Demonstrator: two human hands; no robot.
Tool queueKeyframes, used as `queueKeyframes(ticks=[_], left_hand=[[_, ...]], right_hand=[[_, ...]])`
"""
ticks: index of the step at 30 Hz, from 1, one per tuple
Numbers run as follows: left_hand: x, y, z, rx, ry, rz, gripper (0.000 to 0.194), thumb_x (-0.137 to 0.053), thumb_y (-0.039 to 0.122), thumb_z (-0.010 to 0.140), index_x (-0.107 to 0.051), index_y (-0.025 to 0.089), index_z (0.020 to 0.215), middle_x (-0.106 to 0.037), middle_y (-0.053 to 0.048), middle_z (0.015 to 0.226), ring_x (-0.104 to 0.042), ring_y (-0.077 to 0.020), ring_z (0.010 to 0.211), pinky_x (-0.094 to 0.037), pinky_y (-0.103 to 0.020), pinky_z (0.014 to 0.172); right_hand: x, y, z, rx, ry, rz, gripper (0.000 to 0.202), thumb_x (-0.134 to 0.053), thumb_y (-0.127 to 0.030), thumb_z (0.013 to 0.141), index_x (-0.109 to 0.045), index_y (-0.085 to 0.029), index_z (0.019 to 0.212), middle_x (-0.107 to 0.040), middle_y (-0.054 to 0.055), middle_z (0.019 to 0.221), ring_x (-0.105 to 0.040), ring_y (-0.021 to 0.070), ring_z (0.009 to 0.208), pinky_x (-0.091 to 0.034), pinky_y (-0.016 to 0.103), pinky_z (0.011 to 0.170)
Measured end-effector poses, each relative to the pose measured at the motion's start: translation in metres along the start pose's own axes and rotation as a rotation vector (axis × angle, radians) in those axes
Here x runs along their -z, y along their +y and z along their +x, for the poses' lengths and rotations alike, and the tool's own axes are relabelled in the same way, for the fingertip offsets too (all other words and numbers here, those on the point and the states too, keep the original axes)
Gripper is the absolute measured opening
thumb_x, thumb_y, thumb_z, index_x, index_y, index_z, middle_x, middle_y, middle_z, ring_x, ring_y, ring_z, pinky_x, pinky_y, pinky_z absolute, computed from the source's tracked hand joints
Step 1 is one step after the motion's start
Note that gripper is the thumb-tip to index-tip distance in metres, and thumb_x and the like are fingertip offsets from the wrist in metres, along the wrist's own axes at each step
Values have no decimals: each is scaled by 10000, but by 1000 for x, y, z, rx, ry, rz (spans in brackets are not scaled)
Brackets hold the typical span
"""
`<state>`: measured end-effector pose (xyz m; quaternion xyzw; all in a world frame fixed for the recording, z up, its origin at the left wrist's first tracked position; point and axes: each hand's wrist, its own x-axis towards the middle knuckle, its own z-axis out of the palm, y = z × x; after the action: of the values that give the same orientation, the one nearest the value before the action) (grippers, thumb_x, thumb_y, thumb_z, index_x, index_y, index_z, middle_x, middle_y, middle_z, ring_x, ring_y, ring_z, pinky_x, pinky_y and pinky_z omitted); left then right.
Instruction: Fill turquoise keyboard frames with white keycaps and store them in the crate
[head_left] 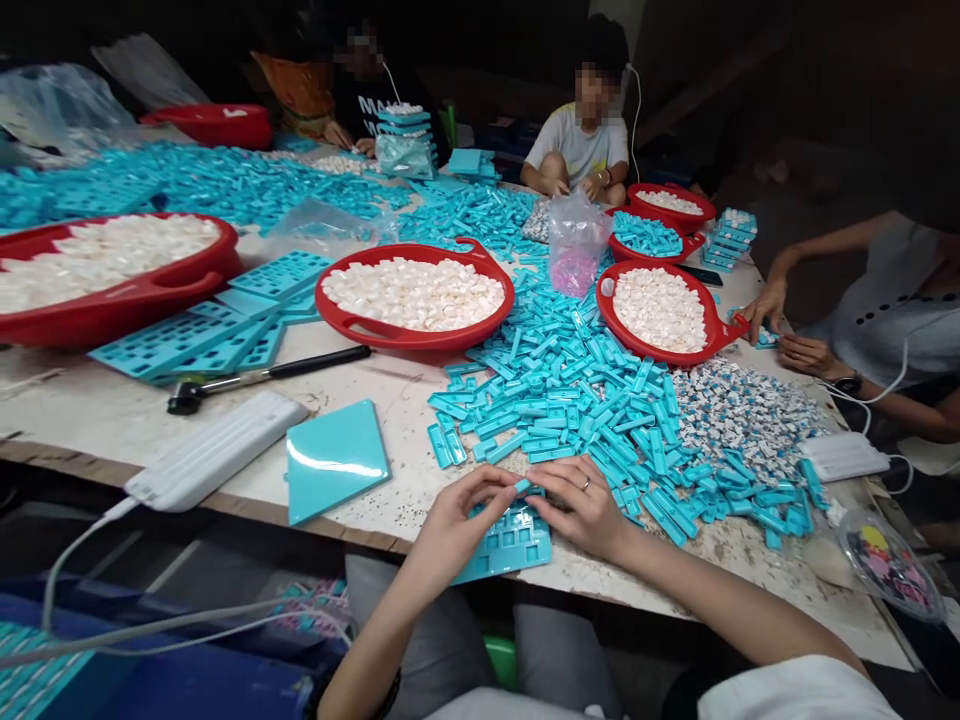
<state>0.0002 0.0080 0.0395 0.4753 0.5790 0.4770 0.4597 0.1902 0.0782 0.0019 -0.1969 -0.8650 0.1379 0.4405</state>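
- At the near edge of the surface [416,490], midway along: one blue panel [517,545] with square recesses, lying directly below the fingertips and toward the body.
- Just above the panel's far side: one small blue strip [523,486], largely covered by fingers; long axis seemingly side to side, roughly along the near edge.
- On the strip's left end: left hand [465,510], thumb and forefinger pinched together.
- On the strip's right end: right hand [589,510], ringed, fingertips closed on it; equally near, neither hand favoured.
- Beyond the hands, toward the surface's far edge: pile [555,400] of loose blue pieces, nearest ones just past the knuckles.
- Left of the hands, near edge: square plate [337,460], glossy, unmarked; farther left, white box [217,450] with cable, and hammer [259,376] behind.
- Behind the hammer and pile: red tub [420,341] of white pieces.
- At the near right corner: round pack [892,560], pink and yellow print, no legible words.
- Writing: "MAK" on a co-worker's black shirt [367,112] past the far edge, remainder hidden; no brand legible elsewhere.
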Motion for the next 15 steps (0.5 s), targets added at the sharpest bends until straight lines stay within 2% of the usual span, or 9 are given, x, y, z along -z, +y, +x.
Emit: queueKeyframes(ticks=[5,7,11,15], left_hand=[[-3,3,6,16,-87,92,245,-607,447,907,-660,211,941,-722,-20,809,-720,-205,774,-560,-312,742],[-1,1,6,-11,-74,178,246,-565,444,939,-650,220,995,-728,-21,852,-714,-202,778,-557,-321,747],[2,-11,7,-242,-7,548,231,-605,380,933,-664,254,1118,-732,-42,1110,-675,-242,1022,-502,-393,921],[-2,-22,12,-401,-68,775,174,-603,300,953,-683,259,1101,-749,-34,1129,-651,-261,1127,-429,-433,984]], right_hand=[[0,2,1,-30,7,64,241,-625,-200,983,-661,-216,1220,-767,54,1036,-720,181,943,-525,340,857],[0,2,1,-41,-13,51,239,-621,-227,990,-664,-218,1225,-768,56,1026,-727,186,925,-530,348,859],[-1,4,1,-138,36,46,228,-603,-260,1000,-665,-231,1217,-762,64,994,-723,198,890,-554,358,831],[0,4,4,-247,99,80,189,-616,-249,989,-681,-220,1164,-753,66,992,-714,190,895,-578,337,822]])
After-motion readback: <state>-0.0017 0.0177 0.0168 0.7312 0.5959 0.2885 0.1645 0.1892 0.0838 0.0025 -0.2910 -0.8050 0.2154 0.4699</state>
